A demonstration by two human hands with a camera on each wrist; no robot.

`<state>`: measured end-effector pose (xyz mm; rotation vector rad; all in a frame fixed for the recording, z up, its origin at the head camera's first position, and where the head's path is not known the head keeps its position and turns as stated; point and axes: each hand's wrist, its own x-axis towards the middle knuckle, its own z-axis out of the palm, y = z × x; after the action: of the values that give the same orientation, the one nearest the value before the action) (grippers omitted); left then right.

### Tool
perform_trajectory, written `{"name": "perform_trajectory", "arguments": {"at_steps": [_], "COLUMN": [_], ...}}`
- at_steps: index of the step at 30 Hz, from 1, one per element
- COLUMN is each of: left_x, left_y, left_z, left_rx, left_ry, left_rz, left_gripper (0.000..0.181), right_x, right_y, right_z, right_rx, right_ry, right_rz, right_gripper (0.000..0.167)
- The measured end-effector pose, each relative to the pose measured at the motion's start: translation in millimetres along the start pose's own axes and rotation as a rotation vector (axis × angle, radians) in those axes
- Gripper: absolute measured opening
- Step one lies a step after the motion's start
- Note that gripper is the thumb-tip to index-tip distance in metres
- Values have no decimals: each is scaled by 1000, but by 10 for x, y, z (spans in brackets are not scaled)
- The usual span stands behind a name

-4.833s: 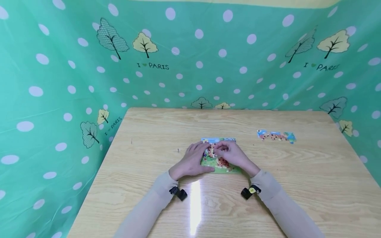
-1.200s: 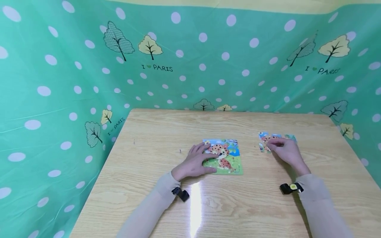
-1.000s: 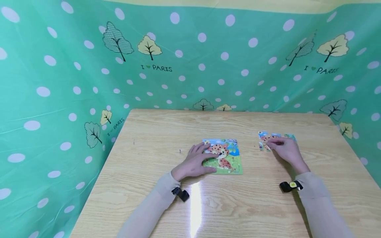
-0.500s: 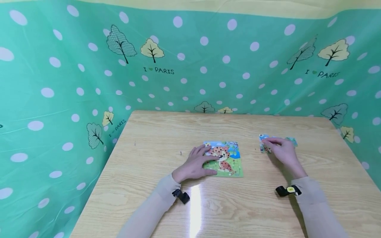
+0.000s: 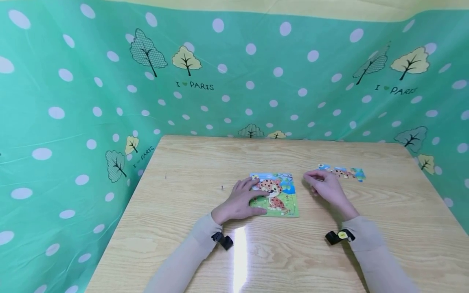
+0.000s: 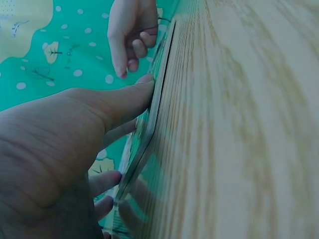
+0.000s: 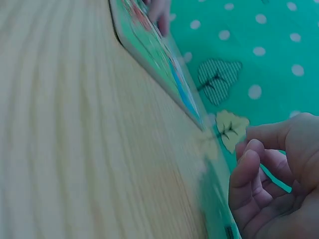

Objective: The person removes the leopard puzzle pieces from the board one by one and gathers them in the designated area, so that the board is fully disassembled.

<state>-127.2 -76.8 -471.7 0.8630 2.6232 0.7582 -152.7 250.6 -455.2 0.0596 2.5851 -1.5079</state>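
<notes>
My left hand (image 5: 239, 201) lies spread on the left part of a square picture board (image 5: 291, 205) showing a spotted cartoon leopard, fingers across the picture and thumb at the near edge. In the left wrist view the thumb of my left hand (image 6: 65, 139) rests on the board's edge. Between the board and the loose picture pieces (image 5: 358, 174), my right hand (image 5: 327, 191) hovers with thumb and fingertips brought together. In the right wrist view the fingers of my right hand (image 7: 274, 174) are curled; whether a piece is between the tips cannot be made out.
The wooden table (image 5: 176, 240) carries tiny dark specks left of the board and a bright light reflection in front. A green dotted curtain (image 5: 205, 93) hangs behind the table and along its sides.
My right hand has moved left, from over the loose pieces towards the board, uncovering more of their row. The left hand has stayed on the board.
</notes>
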Motion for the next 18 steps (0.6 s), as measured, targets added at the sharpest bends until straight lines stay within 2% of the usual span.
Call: {"name": "perform_trajectory", "arguments": {"at_steps": [6, 12, 18], "left_x": [4, 29, 24], "left_y": [-11, -9, 0], "left_z": [-7, -7, 2], "left_rx": [3, 13, 0], "left_ry": [3, 0, -5], "left_rz": [9, -3, -12], "left_gripper": [60, 61, 61], "right_x": [0, 2, -24], "right_y": [-112, -211, -217], "right_z": [278, 541, 629], "right_rx": [43, 72, 67], "right_ry": [-89, -198, -200], "right_rz": [-38, -87, -77], "right_gripper": [33, 34, 29]}}
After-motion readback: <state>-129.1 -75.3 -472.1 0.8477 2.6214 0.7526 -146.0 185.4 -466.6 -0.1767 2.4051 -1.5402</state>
